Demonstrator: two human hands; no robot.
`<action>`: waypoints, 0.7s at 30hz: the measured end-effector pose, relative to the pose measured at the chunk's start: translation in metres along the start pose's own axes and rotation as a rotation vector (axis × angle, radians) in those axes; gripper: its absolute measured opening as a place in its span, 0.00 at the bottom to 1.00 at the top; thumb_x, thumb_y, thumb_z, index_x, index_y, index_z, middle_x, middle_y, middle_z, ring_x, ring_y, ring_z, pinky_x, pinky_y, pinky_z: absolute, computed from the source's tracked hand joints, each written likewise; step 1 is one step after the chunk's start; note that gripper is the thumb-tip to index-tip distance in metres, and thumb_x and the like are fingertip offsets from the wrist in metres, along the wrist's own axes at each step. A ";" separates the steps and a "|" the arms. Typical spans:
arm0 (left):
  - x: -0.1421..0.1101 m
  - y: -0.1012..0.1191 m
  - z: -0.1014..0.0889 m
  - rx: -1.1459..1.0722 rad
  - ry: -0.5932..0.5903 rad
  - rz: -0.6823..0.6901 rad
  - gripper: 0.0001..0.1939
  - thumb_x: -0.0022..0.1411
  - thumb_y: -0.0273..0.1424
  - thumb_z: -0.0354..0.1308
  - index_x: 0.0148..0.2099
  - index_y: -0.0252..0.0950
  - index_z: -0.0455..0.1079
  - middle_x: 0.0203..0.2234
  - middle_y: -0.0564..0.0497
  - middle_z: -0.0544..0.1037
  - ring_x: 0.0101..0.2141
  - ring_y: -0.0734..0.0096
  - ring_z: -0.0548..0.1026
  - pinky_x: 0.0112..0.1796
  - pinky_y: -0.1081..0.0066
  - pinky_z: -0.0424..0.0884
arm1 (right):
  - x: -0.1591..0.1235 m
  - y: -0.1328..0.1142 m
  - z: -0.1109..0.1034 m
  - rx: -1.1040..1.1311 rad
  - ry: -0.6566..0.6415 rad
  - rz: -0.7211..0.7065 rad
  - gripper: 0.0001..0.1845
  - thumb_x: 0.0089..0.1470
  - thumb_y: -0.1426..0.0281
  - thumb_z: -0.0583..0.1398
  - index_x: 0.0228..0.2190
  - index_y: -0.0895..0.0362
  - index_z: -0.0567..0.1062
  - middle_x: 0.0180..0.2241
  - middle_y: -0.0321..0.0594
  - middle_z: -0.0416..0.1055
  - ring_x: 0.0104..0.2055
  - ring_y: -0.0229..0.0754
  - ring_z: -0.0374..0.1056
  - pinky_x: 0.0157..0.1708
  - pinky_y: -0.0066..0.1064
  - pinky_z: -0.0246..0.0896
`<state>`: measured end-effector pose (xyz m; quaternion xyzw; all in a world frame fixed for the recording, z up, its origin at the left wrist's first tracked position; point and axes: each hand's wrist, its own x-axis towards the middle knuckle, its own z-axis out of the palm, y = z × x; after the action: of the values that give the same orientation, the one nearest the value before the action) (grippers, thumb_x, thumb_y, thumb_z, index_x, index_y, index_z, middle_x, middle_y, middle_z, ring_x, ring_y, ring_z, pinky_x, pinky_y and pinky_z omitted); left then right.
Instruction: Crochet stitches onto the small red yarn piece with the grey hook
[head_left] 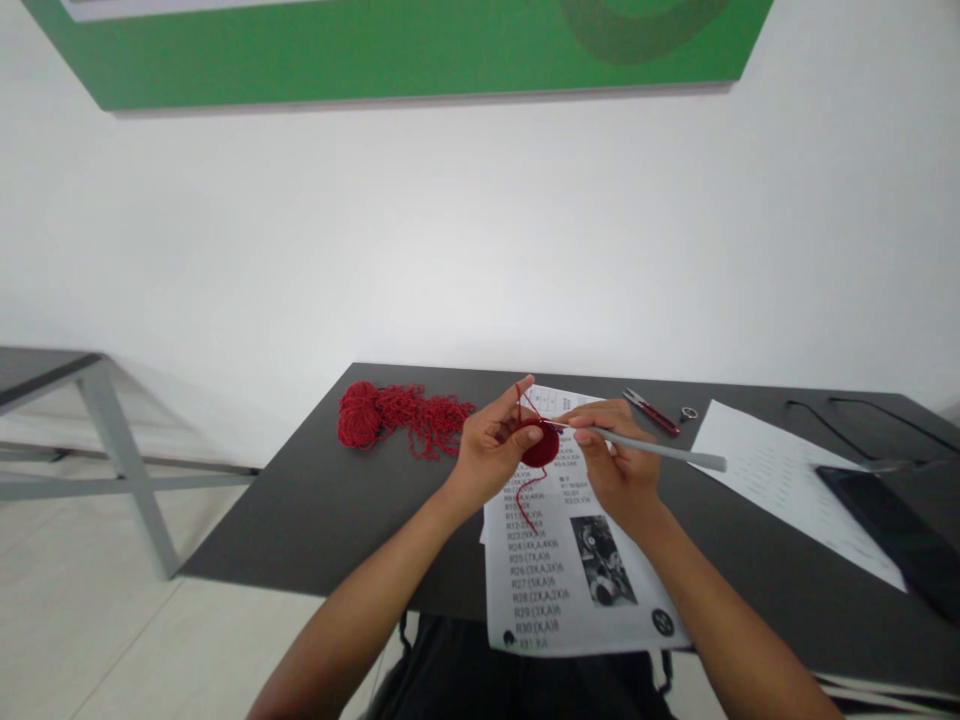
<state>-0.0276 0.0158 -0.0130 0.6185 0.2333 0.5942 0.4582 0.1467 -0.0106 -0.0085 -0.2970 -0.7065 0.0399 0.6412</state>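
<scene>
Between thumb and fingers, my left hand [491, 440] pinches a small round red crochet piece [541, 447]. Red yarn runs up over its raised index finger, and a loose yarn tail [519, 492] hangs below the piece. My right hand [619, 455] is closed on a crochet hook [660, 447] with a thick grey handle. The hook's thin metal tip meets the top edge of the red piece; whether it sits in a stitch is too small to tell. Beneath both hands lies a printed pattern sheet [536, 590] with rows of text and a dark picture.
A tangled red yarn ball [364, 415] rests left on the dark table [300, 530]. To the right are red-handled thread snips [652, 410], a small ring [688, 413], another paper sheet [772, 480], a black phone [892, 530] and eyeglasses [855, 440]. A white wall stands behind.
</scene>
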 end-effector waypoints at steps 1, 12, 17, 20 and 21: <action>0.000 0.000 0.000 0.011 0.004 0.012 0.33 0.56 0.36 0.70 0.63 0.35 0.71 0.28 0.52 0.79 0.26 0.76 0.73 0.27 0.78 0.69 | 0.001 0.000 0.000 -0.014 -0.009 -0.027 0.02 0.63 0.68 0.61 0.38 0.51 0.76 0.35 0.39 0.82 0.38 0.47 0.76 0.43 0.45 0.67; -0.002 0.000 0.002 0.061 0.026 0.047 0.30 0.59 0.34 0.68 0.63 0.36 0.71 0.27 0.54 0.77 0.26 0.77 0.72 0.27 0.78 0.69 | -0.006 0.003 0.005 0.079 -0.121 -0.182 0.15 0.61 0.78 0.62 0.47 0.51 0.75 0.45 0.46 0.79 0.50 0.49 0.76 0.47 0.48 0.77; -0.006 -0.004 0.003 0.092 0.038 0.072 0.30 0.61 0.34 0.67 0.65 0.38 0.69 0.27 0.55 0.76 0.25 0.78 0.71 0.26 0.78 0.69 | -0.010 0.006 0.010 -0.004 -0.096 -0.291 0.19 0.59 0.78 0.64 0.50 0.50 0.74 0.46 0.47 0.77 0.51 0.51 0.75 0.46 0.49 0.78; -0.008 -0.007 0.003 0.168 0.049 0.113 0.32 0.61 0.34 0.67 0.66 0.38 0.67 0.27 0.55 0.76 0.25 0.77 0.71 0.27 0.77 0.70 | -0.011 0.006 0.009 -0.051 -0.129 -0.304 0.20 0.58 0.80 0.64 0.51 0.52 0.74 0.46 0.48 0.76 0.51 0.51 0.74 0.47 0.49 0.78; -0.009 -0.008 0.003 0.192 0.054 0.128 0.32 0.61 0.34 0.67 0.66 0.38 0.67 0.27 0.54 0.77 0.25 0.77 0.72 0.28 0.77 0.71 | -0.011 0.005 0.009 -0.066 -0.133 -0.308 0.21 0.58 0.80 0.64 0.51 0.52 0.74 0.46 0.48 0.76 0.52 0.51 0.74 0.47 0.48 0.78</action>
<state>-0.0248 0.0114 -0.0238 0.6571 0.2614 0.6136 0.3514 0.1403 -0.0085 -0.0219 -0.2027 -0.7854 -0.0628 0.5815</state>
